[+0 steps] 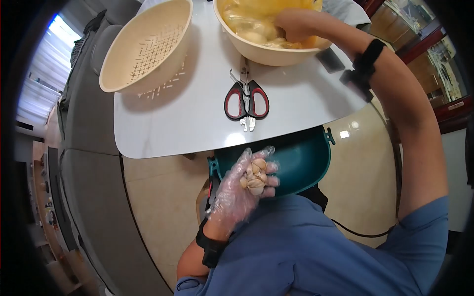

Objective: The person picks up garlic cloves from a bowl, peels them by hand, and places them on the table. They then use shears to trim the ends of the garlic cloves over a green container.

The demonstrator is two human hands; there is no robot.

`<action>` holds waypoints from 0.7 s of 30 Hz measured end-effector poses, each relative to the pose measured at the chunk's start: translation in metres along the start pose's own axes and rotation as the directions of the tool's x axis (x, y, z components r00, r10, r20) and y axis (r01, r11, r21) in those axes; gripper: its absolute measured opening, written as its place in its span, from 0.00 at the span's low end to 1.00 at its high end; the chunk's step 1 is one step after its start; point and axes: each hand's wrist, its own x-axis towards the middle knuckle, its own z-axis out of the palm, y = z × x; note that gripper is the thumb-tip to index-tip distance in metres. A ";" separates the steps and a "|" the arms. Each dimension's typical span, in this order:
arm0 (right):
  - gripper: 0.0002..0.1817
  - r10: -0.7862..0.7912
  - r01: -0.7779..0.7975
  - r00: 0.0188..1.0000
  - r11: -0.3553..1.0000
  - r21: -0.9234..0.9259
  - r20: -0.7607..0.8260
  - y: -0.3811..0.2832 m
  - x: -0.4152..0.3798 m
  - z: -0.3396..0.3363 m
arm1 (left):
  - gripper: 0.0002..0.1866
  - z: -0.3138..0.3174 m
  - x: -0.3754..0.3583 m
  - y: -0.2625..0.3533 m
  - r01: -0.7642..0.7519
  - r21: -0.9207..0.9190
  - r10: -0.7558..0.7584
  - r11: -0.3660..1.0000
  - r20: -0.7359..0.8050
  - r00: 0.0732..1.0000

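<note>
Garlic (256, 177) rests in the upturned palm of my left hand (242, 187), which wears a clear plastic glove. The fingers curl loosely round it, over a dark green bin (298, 165). My right hand (298, 24) reaches into a cream basin (271, 56) at the top of the view, lined with a yellow plastic bag (247, 17) with pale, rounded contents. Its fingertips are partly hidden among the bag's folds, and what they hold, if anything, cannot be made out. Black and red scissors (246, 101) lie on the white table between the basin and its front edge.
A cream slotted basket (148, 49) stands at the left of the white table (173, 128). A dark flat object (331, 60) lies beside the basin. At the left is a grey sofa (94, 187); a black cable (360, 233) runs along the floor at the right.
</note>
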 end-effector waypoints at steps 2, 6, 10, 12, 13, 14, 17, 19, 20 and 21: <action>0.13 0.026 -0.024 0.998 0.999 0.031 -0.052 0.001 -0.004 -0.004 | 0.27 0.014 -0.010 0.003 0.015 0.024 -0.016 1.000 0.047 0.999; 0.14 0.010 -0.004 0.999 0.995 0.103 -0.051 0.013 -0.006 0.002 | 0.27 0.037 -0.028 0.018 -0.071 0.079 0.072 0.994 -0.010 0.997; 0.13 0.080 -0.081 0.997 0.995 0.059 0.022 0.012 0.001 0.004 | 0.19 0.057 -0.032 0.052 -0.377 0.099 0.384 0.921 -0.061 0.921; 0.13 0.121 -0.122 0.992 0.992 0.031 0.034 0.008 0.009 0.005 | 0.14 0.063 -0.024 0.075 -0.518 0.145 0.534 0.843 -0.123 0.836; 0.12 0.156 -0.156 0.986 0.988 0.003 0.055 0.006 0.011 0.004 | 0.14 0.069 -0.018 0.084 -0.557 0.320 0.619 0.766 -0.136 0.773; 0.12 0.159 -0.160 0.986 0.987 0.003 0.048 0.006 0.010 0.005 | 0.14 0.076 -0.011 0.094 -0.571 0.485 0.701 0.662 -0.129 0.702; 0.10 0.115 -0.115 0.992 0.993 -0.011 -0.053 -0.002 0.002 0.005 | 0.11 0.071 0.023 0.123 -0.234 0.939 0.854 0.251 -0.101 0.510; 0.09 0.075 -0.076 0.996 0.997 -0.023 -0.057 -0.003 -0.001 0.005 | 0.09 0.046 0.042 0.134 -0.067 0.931 0.867 -0.360 0.360 0.344; 0.09 0.080 -0.082 0.995 0.996 -0.026 -0.059 -0.002 -0.002 0.005 | 0.07 0.037 0.049 0.137 0.187 0.562 0.592 -0.806 0.759 0.272; 0.09 0.068 -0.070 0.996 0.997 -0.028 -0.062 -0.002 -0.004 0.005 | 0.09 0.044 0.050 0.134 0.189 0.618 0.638 -0.763 0.673 0.374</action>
